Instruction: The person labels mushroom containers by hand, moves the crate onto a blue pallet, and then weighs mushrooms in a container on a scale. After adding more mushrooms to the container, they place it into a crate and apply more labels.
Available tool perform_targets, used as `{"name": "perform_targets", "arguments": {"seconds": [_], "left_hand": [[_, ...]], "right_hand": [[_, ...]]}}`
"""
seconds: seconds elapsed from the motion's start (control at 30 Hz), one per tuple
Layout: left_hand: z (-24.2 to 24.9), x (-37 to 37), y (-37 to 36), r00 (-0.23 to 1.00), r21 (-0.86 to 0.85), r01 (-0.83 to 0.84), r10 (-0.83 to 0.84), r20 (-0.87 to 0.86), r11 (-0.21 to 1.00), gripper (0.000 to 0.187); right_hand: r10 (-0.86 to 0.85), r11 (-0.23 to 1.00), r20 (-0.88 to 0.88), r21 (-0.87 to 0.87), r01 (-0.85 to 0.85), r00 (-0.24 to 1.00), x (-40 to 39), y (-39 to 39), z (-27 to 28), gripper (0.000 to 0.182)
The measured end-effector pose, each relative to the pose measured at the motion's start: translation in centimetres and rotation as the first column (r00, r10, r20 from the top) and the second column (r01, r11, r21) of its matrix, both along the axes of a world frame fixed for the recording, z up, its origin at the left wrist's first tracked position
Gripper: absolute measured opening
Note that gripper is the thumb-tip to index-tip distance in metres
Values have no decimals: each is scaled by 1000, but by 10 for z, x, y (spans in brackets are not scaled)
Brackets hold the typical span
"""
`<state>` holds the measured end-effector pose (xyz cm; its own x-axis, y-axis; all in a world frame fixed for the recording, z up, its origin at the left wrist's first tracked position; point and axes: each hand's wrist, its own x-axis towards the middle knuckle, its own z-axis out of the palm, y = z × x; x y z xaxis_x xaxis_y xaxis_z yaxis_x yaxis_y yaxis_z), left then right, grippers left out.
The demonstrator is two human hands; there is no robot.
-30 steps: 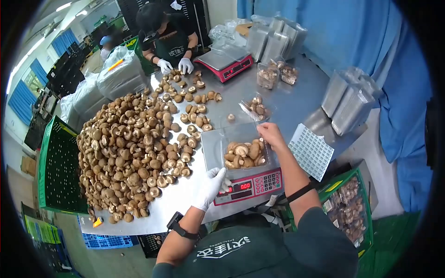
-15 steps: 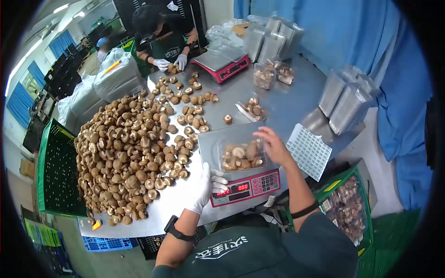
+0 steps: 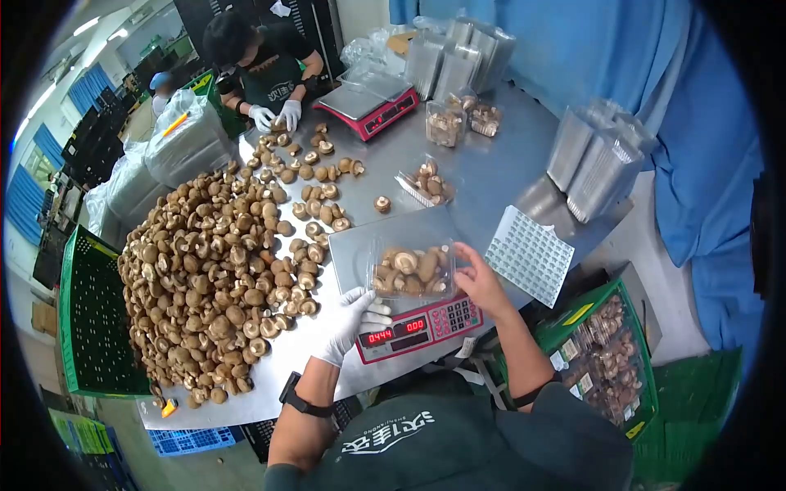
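Note:
A clear plastic box [image 3: 412, 288] of shiitake mushrooms [image 3: 416, 266] rests on the steel pan [image 3: 348, 245] of a red scale [image 3: 438, 323]. My right hand [image 3: 483, 282], bare, is at the box's right edge, with thumb and fingers closed on its rim. At the lower left corner of the box is my left hand [image 3: 348, 326], in a white glove, fingers apart over the scale's front. The lit display [image 3: 395, 331] reads 0.444 and 0.00. Left of the scale lies a large heap of loose mushrooms [image 3: 213, 286].
Another person [image 3: 270, 74] in white gloves handles mushrooms at the far side, near a second scale [image 3: 367, 106]. Stacked clear boxes [image 3: 594, 164] and a label sheet [image 3: 532, 254] lie right. Green crates [image 3: 98, 319] flank the table; the right crate [image 3: 610, 360] holds packed mushrooms.
My right hand has come down from above the box to its right edge. The left hand has moved nearer the box's lower left corner. The whole view has shifted slightly.

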<state>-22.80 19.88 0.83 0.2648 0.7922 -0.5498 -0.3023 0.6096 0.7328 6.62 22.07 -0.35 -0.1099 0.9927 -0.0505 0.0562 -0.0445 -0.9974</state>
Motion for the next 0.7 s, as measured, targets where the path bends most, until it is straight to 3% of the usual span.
{"name": "perform_targets", "arguments": {"seconds": [0.03, 0.07, 0.13, 0.2, 0.27, 0.4, 0.7], "left_hand": [[-4, 2, 3, 999, 14, -14, 15, -46, 1000, 18], [-4, 4, 5, 999, 7, -20, 21, -47, 1000, 18], [-2, 8, 6, 985, 42, -47, 54, -166, 998, 16], [-7, 7, 4, 984, 42, -44, 51, -172, 998, 18], [-2, 7, -2, 987, 36, -71, 75, -142, 997, 18], [3, 4, -3, 981, 29, -17, 22, -191, 999, 19], [6, 8, -7, 979, 73, 57, -42, -198, 996, 26]], "right_hand": [[-76, 989, -62, -131, 67, 995, -1, -2, -2, 35], [-70, 989, -62, -138, 61, 996, -1, -1, -3, 35], [-96, 909, -73, -414, 58, 993, -3, 0, -2, 25], [-112, 906, -134, -421, 46, 985, -4, -7, 5, 21], [-150, 904, -301, -428, 7, 942, -6, -14, 10, 23], [-68, 908, -297, -414, -65, 952, -2, -18, 10, 25], [-179, 924, -368, -380, 28, 912, -6, -13, -11, 35]]}}
